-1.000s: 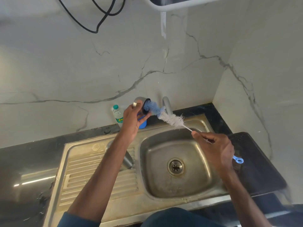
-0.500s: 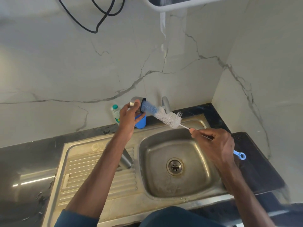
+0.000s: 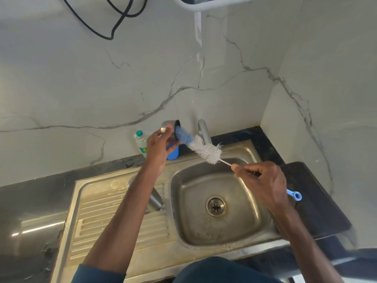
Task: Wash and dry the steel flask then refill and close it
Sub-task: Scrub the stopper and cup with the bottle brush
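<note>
Centre frame, the left hand (image 3: 158,148) grips the steel cap (image 3: 168,125), with the brush (image 3: 201,147) tip in its mouth. The right hand (image 3: 263,180) pinches the brush's wire handle.

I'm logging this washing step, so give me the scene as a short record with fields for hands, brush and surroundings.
left hand: grips a steel piece, raised near the wall
right hand: fingers pinch the bottle brush by its wire stem
brush tip: blue end in the steel piece's dark opening
sink: below both hands
drainboard: steel cylinder partly behind the left forearm
by wall: small bottle, blue cup, tap
</note>
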Demonstrator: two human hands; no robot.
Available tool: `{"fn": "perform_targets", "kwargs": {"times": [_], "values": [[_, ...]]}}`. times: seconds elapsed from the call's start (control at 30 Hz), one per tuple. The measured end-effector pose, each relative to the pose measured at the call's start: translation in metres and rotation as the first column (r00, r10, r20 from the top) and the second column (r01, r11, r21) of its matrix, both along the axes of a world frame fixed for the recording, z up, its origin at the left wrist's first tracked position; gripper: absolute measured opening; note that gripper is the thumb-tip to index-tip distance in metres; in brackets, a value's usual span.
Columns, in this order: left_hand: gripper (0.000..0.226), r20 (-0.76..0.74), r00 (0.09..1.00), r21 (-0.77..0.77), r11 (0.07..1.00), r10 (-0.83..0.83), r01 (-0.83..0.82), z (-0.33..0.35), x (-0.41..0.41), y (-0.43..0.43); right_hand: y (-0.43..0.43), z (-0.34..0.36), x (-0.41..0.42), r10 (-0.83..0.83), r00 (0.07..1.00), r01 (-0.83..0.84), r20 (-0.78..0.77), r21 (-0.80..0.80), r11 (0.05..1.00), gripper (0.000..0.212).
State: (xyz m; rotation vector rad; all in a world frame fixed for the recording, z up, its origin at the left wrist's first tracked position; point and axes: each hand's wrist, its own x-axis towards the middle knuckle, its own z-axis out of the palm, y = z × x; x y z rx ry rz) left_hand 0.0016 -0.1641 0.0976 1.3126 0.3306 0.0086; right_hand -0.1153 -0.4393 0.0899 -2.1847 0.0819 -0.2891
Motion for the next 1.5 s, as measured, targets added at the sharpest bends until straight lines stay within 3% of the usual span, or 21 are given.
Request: {"fn": "perform_targets", "kwargs": {"times": [0.17, 0.33, 0.47, 0.6, 0.77, 0.9, 1.0, 1.13, 1.37, 1.5], "values": [[0.04, -0.082, 0.994, -0.059, 0.996, -0.077, 0.073, 0.005, -0.006, -0.009, 0.001, -0.007, 0.007, -0.094, 0.99, 0.109, 0.101, -0.154, 0.982, 0.02], [0.046, -0.142, 0.989, -0.226, 0.972, 0.039, -0.071, 0.017, 0.001, 0.005, 0.005, -0.021, 0.003, -0.092, 0.966, 0.155, 0.241, -0.255, 0.954, 0.018], [0.043, -0.217, 0.975, -0.128, 0.992, -0.046, 0.018, 0.012, -0.006, -0.01, 0.002, -0.025, 0.008, -0.094, 0.937, 0.196, 0.336, -0.286, 0.938, 0.022], [0.054, -0.236, 0.972, -0.2, 0.979, -0.016, -0.033, 0.015, -0.003, 0.001, -0.005, -0.025, 0.005, -0.037, 0.912, 0.188, 0.409, -0.335, 0.923, 0.028], [0.066, -0.259, 0.96, -0.092, 0.992, -0.109, 0.088, 0.014, -0.007, -0.001, -0.006, -0.029, 0.01, -0.032, 0.905, 0.193, 0.424, -0.344, 0.919, 0.033], [0.064, -0.247, 0.968, -0.133, 0.991, -0.041, 0.008, 0.02, -0.003, 0.009, -0.01, -0.028, 0.01, -0.034, 0.926, 0.17, 0.375, -0.336, 0.926, 0.032], [0.067, -0.242, 0.968, -0.092, 0.995, -0.068, 0.046, 0.018, -0.002, 0.01, -0.01, -0.022, 0.009, -0.098, 0.946, 0.194, 0.308, -0.299, 0.934, 0.031], [0.058, -0.247, 0.962, -0.076, 0.992, -0.12, 0.104, 0.011, -0.009, -0.005, -0.005, -0.007, 0.02, -0.135, 0.976, 0.172, 0.17, -0.227, 0.959, 0.039], [0.048, -0.215, 0.972, 0.073, 0.994, 0.091, -0.076, 0.008, 0.003, 0.007, 0.001, 0.008, 0.011, -0.107, 0.979, 0.136, 0.172, -0.169, 0.976, 0.03], [0.032, -0.233, 0.971, 0.019, 0.998, -0.061, 0.068, 0.012, -0.006, -0.003, 0.0, 0.004, 0.02, -0.121, 0.973, 0.17, 0.197, -0.255, 0.952, 0.032]]}}
